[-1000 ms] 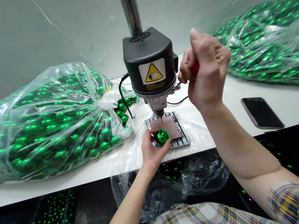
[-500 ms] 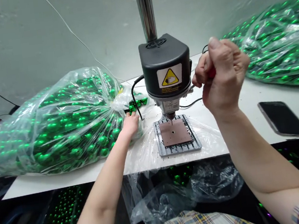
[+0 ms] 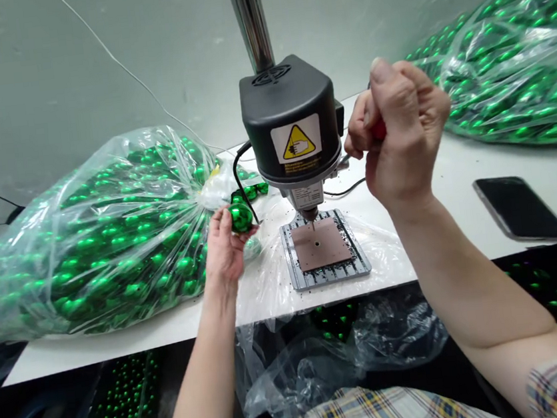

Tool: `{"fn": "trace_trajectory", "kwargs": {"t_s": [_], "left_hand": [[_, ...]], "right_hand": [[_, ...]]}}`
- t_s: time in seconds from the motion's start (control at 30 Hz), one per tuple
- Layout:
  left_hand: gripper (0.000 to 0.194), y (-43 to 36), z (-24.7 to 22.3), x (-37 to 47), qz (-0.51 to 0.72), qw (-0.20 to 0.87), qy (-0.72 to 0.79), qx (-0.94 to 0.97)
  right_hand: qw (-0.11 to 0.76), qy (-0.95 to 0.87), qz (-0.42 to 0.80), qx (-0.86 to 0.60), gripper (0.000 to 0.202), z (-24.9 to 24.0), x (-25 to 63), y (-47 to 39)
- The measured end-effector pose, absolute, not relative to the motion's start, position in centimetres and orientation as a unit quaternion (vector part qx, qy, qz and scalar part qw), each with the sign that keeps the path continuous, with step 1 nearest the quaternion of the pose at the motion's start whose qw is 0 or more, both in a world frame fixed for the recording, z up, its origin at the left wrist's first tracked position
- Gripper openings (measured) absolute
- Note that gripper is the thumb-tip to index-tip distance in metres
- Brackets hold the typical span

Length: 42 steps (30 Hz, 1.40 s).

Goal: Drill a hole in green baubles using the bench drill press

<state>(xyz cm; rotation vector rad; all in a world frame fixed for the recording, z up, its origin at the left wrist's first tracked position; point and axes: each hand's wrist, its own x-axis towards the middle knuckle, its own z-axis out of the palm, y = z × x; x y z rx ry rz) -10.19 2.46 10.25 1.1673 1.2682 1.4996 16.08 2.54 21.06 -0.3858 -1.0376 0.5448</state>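
My left hand holds a shiny green ball between thumb and fingers, in front of the tied neck of a clear bag full of such balls. Closed around the red-knobbed lever of a small drill press is my right hand; only a bit of the red knob shows. The thin bit points down over a brown square pad with a small hole. That pad lies on the slotted metal base, among dark shavings.
A phone lies on the white table at the right. Another bag of green balls stands behind it. Clear plastic sheeting hangs off the front edge. A black cable loops beside the drill.
My left hand has come back from the bag's neck, turned palm up, and now shows a green ball in its fingers. My right hand stays on the lever; the view has shifted slightly.
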Motion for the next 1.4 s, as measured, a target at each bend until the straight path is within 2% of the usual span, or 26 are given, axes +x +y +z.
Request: {"fn": "trace_trajectory", "kwargs": {"t_s": [0.1,0.2,0.27,0.37,0.47,0.57,0.73,0.83,0.97,1.13,1.4], "left_hand": [[0.044,-0.8,8.9,-7.7,0.572,0.574,0.462,0.360],[0.048,-2.0,7.3,-5.8,0.536,0.625,0.450,0.344],[0.055,-2.0,6.3,-4.9,0.537,0.603,0.464,0.364],[0.064,-1.3,4.6,-4.0,0.555,0.503,0.507,0.426],[0.063,-0.5,3.2,-3.2,0.550,0.441,0.521,0.482],[0.059,0.0,2.4,-2.2,0.534,0.434,0.519,0.507],[0.051,0.3,2.1,-0.9,0.508,0.417,0.520,0.545],[0.047,0.2,1.7,-0.5,0.502,0.383,0.531,0.566],[0.047,-0.1,1.1,-0.6,0.495,0.345,0.534,0.593],[0.047,-0.5,1.3,-0.4,0.468,0.297,0.544,0.630],[0.045,-1.0,1.2,0.2,0.480,0.296,0.527,0.636]], "right_hand": [[0.818,-0.486,0.252,-0.176,0.054,21.0,16.1,2.8],[0.823,-0.488,0.242,-0.161,0.058,20.9,16.1,3.2],[0.821,-0.491,0.243,-0.160,0.058,20.9,16.2,3.3],[0.808,-0.503,0.247,-0.184,0.058,21.0,16.3,3.2],[0.799,-0.509,0.243,-0.208,0.061,21.0,16.3,3.0],[0.804,-0.510,0.237,-0.193,0.063,21.1,16.2,2.8],[0.787,-0.518,0.225,-0.248,0.062,21.2,16.2,2.8],[0.792,-0.524,0.227,-0.214,0.061,21.0,16.3,3.1],[0.800,-0.530,0.222,-0.172,0.055,20.7,16.5,3.7],[0.788,-0.538,0.202,-0.220,0.057,20.5,16.6,4.0],[0.791,-0.533,0.213,-0.211,0.058,20.4,16.6,3.5]]}}
